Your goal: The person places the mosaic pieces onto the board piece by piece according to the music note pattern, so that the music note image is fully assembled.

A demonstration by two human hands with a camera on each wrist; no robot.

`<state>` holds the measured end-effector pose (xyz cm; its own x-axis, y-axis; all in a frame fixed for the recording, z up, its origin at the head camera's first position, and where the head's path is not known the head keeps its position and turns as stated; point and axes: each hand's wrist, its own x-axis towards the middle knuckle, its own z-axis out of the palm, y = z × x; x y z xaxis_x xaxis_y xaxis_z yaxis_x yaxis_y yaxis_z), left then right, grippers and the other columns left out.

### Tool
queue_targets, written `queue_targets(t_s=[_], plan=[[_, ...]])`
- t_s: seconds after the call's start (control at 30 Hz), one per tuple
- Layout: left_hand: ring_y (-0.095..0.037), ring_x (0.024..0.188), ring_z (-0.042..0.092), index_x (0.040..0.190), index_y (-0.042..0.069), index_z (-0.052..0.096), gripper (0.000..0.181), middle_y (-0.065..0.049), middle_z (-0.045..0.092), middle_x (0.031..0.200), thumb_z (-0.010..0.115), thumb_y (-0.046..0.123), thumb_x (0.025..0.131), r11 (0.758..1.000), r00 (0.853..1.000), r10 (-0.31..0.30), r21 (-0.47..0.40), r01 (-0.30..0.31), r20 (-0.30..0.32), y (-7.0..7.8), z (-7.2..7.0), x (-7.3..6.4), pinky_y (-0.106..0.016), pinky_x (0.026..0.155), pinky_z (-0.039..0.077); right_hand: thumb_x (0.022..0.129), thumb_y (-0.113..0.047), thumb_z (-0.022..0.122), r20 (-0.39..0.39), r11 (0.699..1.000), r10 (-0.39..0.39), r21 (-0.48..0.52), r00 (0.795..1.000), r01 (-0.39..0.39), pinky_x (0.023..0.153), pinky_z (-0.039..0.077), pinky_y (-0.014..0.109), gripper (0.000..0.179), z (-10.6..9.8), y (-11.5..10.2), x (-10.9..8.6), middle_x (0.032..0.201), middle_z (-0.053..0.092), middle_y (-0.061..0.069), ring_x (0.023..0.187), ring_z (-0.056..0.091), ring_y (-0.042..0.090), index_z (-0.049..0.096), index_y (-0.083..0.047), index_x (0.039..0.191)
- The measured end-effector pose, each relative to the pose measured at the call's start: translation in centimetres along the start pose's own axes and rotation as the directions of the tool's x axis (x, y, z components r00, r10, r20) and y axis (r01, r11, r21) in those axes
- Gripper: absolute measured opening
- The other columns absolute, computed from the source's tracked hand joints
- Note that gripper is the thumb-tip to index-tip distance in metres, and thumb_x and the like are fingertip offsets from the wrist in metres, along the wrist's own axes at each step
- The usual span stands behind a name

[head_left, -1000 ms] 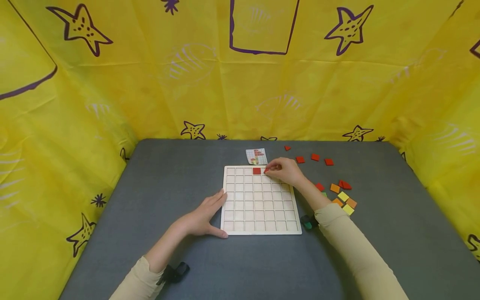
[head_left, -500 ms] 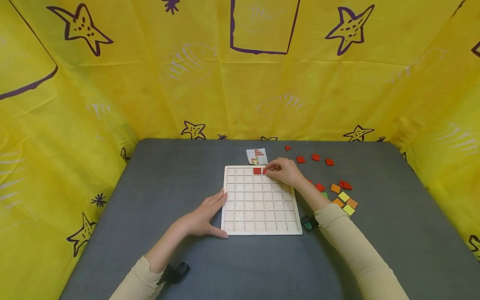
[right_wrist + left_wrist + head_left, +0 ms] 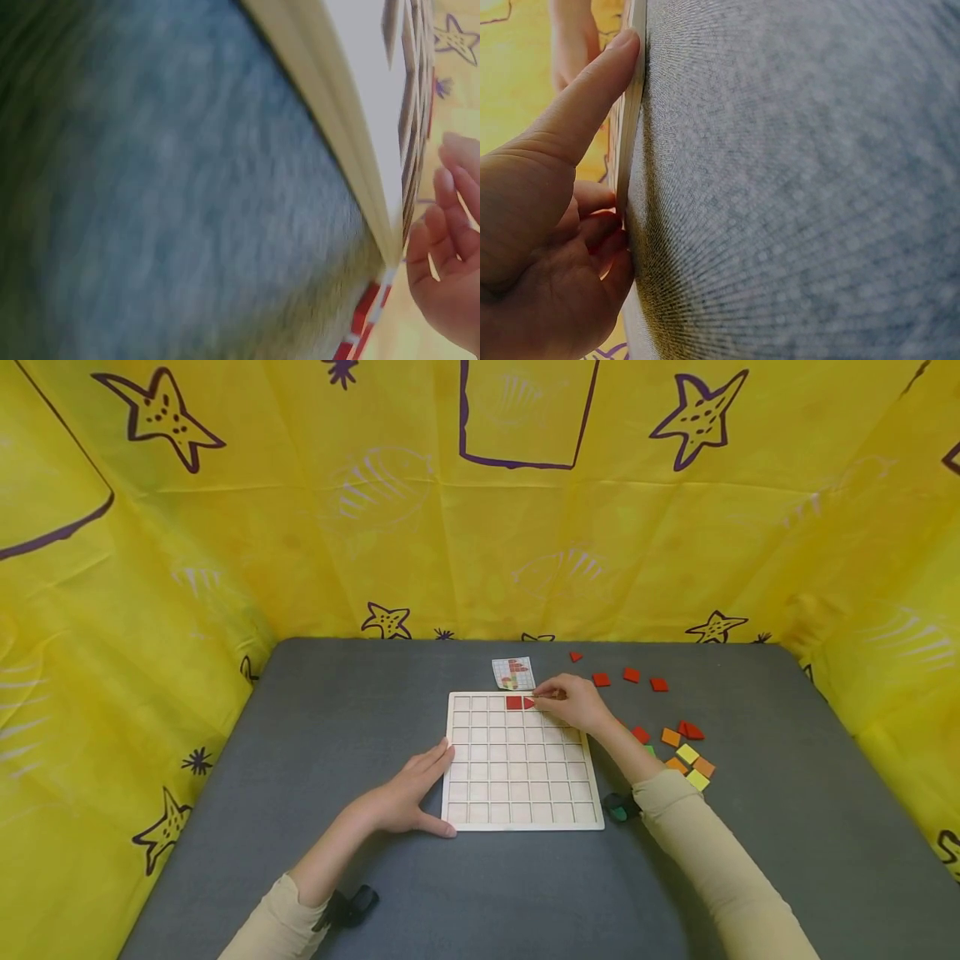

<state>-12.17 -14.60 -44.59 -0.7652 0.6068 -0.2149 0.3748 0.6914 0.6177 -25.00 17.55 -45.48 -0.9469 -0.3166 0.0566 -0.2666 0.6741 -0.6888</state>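
A white wooden grid board point(image 3: 520, 770) lies on the table. In its far row sit a red square tile point(image 3: 513, 702) and, just right of it, a red triangular tile point(image 3: 528, 702) pointing right. My right hand point(image 3: 572, 702) is over the board's far right part, its fingertips at the triangle's tip; in the right wrist view its fingers are loosely bent with no tile visible between them. My left hand point(image 3: 408, 789) rests against the board's left edge, fingers extended and thumb point(image 3: 592, 97) at the near left corner.
A small printed pattern card point(image 3: 513, 673) lies beyond the board. Loose red tiles point(image 3: 631, 675) are scattered at the back right. Closer, orange and yellow tiles point(image 3: 687, 752) lie beside the right forearm, a green one partly hidden. Yellow cloth point(image 3: 480, 552) hangs around the table.
The red triangle has settled in the cell beside the red square and more of it shows. My right fingertips have drawn slightly right, off it. The left hand stays put.
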Motion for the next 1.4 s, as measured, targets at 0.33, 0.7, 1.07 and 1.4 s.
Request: queue_targets(t_s=[0.33, 0.7, 1.07, 1.4], plan=[[-0.039, 0.145, 0.011, 0.154, -0.002, 0.015, 0.115, -0.019, 0.007, 0.161, 0.084, 0.043, 0.074, 1.000, 1.000, 0.006, 0.011, -0.006, -0.002, -0.3, 0.2, 0.2, -0.054, 0.111, 0.022, 0.092, -0.029, 0.069, -0.066, 0.964, 0.167, 0.220, 0.984, -0.149, 0.080, 0.046, 0.038, 0.032, -3.7, 2.9, -1.6, 0.111, 0.067, 0.010, 0.096, 0.058, 0.025, 0.069, -0.010, 0.118], [-0.039, 0.145, 0.011, 0.154, -0.001, 0.016, 0.115, -0.019, 0.008, 0.161, 0.084, 0.044, 0.073, 1.000, 1.000, -0.003, 0.007, 0.003, -0.008, -0.3, 0.2, 0.1, -0.054, 0.111, 0.022, 0.092, -0.024, 0.070, -0.103, 0.927, 0.296, 0.269, 0.949, -0.260, 0.093, 0.042, 0.044, 0.039, -5.9, 5.4, -2.1, 0.120, 0.063, 0.019, 0.110, 0.055, 0.032, 0.063, -0.004, 0.126], [-0.038, 0.145, 0.011, 0.154, -0.001, 0.015, 0.116, -0.019, 0.007, 0.161, 0.084, 0.045, 0.073, 1.000, 1.000, 0.008, -0.005, -0.008, -0.010, -0.3, 0.3, 0.1, -0.054, 0.111, 0.022, 0.093, -0.015, 0.068, -0.093, 0.950, 0.293, 0.137, 0.952, -0.279, 0.096, 0.040, 0.048, 0.043, -6.6, 6.6, -1.7, 0.119, 0.059, 0.026, 0.111, 0.052, 0.038, 0.058, 0.003, 0.130], [-0.038, 0.145, 0.011, 0.154, -0.001, 0.015, 0.116, -0.019, 0.007, 0.161, 0.084, 0.045, 0.073, 1.000, 1.000, 0.009, 0.004, -0.009, -0.010, -0.3, 0.2, 0.1, -0.054, 0.111, 0.023, 0.091, -0.019, 0.070, -0.094, 0.956, 0.293, 0.051, 0.952, -0.289, 0.080, 0.040, 0.038, 0.038, -6.6, 6.8, -1.5, 0.098, 0.059, 0.016, 0.092, 0.051, 0.031, 0.064, 0.002, 0.122]])
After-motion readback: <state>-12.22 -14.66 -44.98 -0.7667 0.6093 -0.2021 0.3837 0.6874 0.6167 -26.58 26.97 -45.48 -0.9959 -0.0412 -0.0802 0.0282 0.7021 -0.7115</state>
